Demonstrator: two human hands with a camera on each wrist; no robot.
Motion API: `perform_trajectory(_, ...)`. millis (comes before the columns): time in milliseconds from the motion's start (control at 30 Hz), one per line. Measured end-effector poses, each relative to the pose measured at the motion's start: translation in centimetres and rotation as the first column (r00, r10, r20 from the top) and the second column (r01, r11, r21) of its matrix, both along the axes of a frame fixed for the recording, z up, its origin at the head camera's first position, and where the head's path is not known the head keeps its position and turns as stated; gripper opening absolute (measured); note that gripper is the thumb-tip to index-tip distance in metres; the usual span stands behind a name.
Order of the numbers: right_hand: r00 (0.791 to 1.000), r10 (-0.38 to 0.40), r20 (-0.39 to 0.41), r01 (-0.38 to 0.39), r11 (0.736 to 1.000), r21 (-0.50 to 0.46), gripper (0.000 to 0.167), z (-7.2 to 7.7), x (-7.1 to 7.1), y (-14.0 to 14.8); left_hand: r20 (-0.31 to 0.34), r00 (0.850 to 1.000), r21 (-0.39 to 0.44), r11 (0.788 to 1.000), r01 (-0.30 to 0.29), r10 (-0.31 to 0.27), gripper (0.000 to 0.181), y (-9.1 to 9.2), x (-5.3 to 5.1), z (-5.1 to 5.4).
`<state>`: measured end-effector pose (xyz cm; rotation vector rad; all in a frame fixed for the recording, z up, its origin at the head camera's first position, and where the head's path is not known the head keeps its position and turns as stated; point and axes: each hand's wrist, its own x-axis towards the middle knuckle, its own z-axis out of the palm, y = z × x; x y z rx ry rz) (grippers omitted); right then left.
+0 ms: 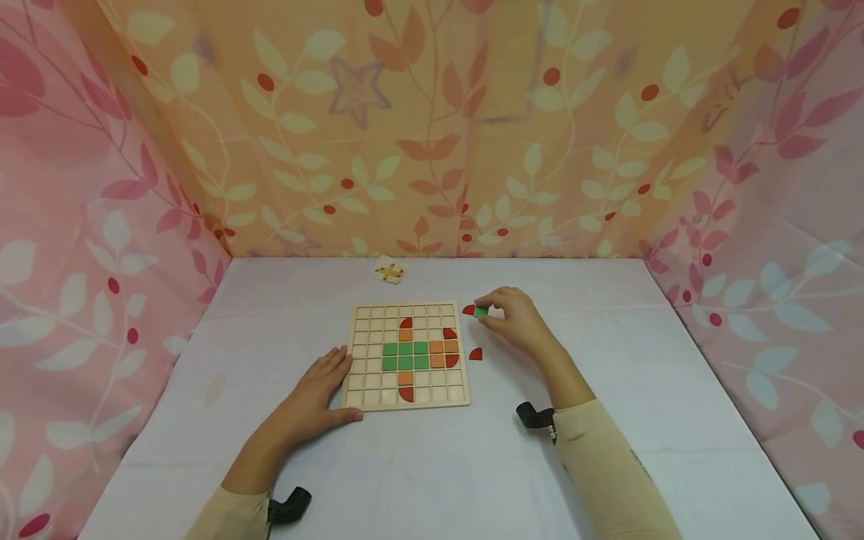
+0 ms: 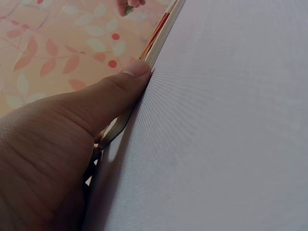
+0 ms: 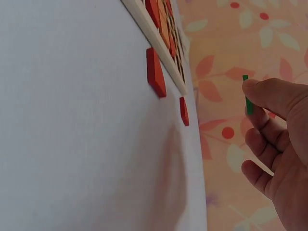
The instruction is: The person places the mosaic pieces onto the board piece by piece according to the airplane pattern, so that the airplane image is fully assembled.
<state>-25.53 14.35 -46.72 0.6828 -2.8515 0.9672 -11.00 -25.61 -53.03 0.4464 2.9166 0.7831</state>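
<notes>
A square wooden grid board [image 1: 367,325] lies on the white table, its cells partly filled with green squares [image 1: 406,355], orange squares [image 1: 437,347] and red quarter-round pieces [image 1: 406,394]. Along its left edge rest the straight fingers of my left hand [image 1: 310,397], while the thumb [image 2: 113,91] touches the front edge. Off the board's back right corner, my right hand [image 1: 516,319] pinches a green square tile [image 3: 249,105] between thumb and forefinger, raised above the table in the right wrist view. Its other fingers are loosely curled.
Two loose red quarter-round pieces lie right of the board, one farther back [image 1: 468,309] and one nearer [image 1: 475,354]. A small patterned card [image 1: 390,269] lies behind the board. Floral curtains [image 1: 432,150] enclose the white table [image 1: 432,480] at the back and sides.
</notes>
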Motion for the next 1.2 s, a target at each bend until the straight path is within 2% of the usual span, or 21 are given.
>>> perform_trajectory(467,0.999,0.043,-0.023,-0.044,0.999,-0.023,0.031,1.1,1.3,-2.7,-0.006,1.0,-0.007,1.0,-0.001,0.0,0.113,0.0,0.0,-0.2)
perform_trajectory(733,0.998,0.061,0.005,-0.061,0.998,-0.029,0.028,1.1,2.0,-5.2,-0.005,1.0,-0.014,1.0,-0.007,0.007,0.114,0.0,0.0,-0.4)
perform_trajectory(1000,0.989,0.147,-0.014,-0.147,0.989,-0.028,0.03,0.8,2.5,-8.1,-0.007,1.0,-0.007,1.0,0.002,-0.002,0.114,0.0,-0.1,-0.4)
perform_trajectory(1200,0.979,0.202,-0.017,-0.202,0.979,-0.034,0.03,0.7,3.0,-10.1,-0.019,1.0,-0.001,1.0,0.015,-0.015,0.111,-0.1,0.0,-0.1)
